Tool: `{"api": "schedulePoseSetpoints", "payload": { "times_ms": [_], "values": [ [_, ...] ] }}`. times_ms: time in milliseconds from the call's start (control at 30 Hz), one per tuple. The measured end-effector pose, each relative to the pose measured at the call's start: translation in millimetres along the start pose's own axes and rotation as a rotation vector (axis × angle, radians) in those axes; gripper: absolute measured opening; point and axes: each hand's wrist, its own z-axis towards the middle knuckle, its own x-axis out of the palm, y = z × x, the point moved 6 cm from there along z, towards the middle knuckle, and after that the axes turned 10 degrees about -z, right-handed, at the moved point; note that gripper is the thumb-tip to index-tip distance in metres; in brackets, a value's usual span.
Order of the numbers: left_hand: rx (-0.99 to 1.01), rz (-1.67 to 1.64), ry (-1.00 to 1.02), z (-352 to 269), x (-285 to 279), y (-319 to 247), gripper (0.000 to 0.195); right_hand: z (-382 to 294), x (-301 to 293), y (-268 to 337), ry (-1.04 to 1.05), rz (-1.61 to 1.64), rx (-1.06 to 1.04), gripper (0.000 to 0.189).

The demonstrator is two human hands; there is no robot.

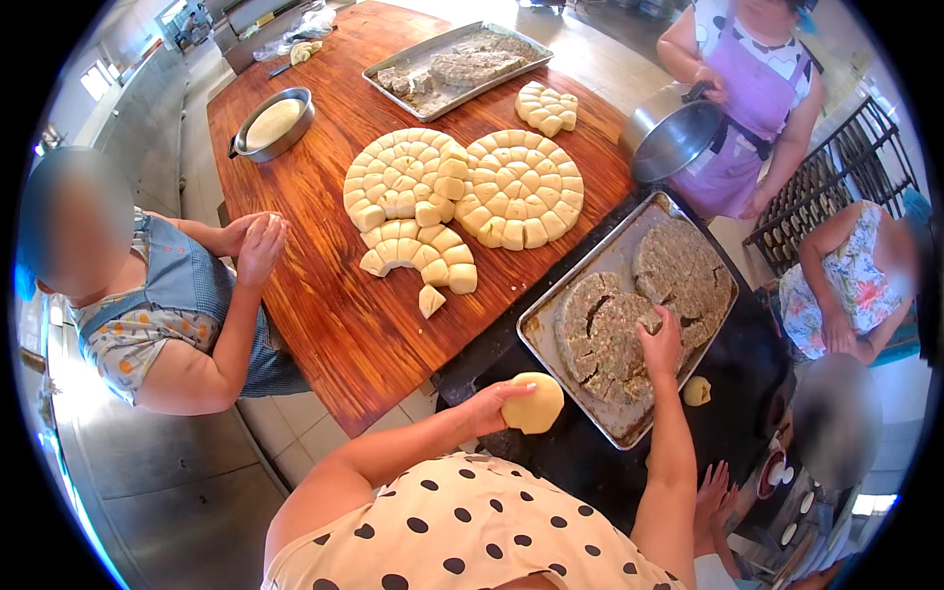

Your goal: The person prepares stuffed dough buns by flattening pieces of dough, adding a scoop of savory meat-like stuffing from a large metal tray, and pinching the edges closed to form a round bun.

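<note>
A flattened round of pale dough lies in my left hand, the thumb on its top face. My right hand pinches a lump of grainy brown filling over a cracked round slab of the same filling. A second filling slab is beside it on the metal baking tray. On the wooden table, scored dough rounds sit in cut pieces, with one loose dough piece near them. A shaped dough ball rests on the black surface right of the tray.
Another tray of filling and a metal pan with dough stand farther back on the table. A person works at the left. At the upper right another person holds a large metal pot. More people are at the right.
</note>
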Motion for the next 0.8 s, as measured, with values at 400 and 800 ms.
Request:
{"api": "schedulePoseSetpoints", "payload": {
  "times_ms": [400,800],
  "values": [
    [0.001,-0.154,0.273,9,81,-10,0.047,-157,-49,165,-0.165,0.549,-0.106,0.063],
    [-0.042,-0.061,0.317,18,100,11,0.033,-173,-78,147,-0.17,0.668,-0.089,0.055]
  ]
}}
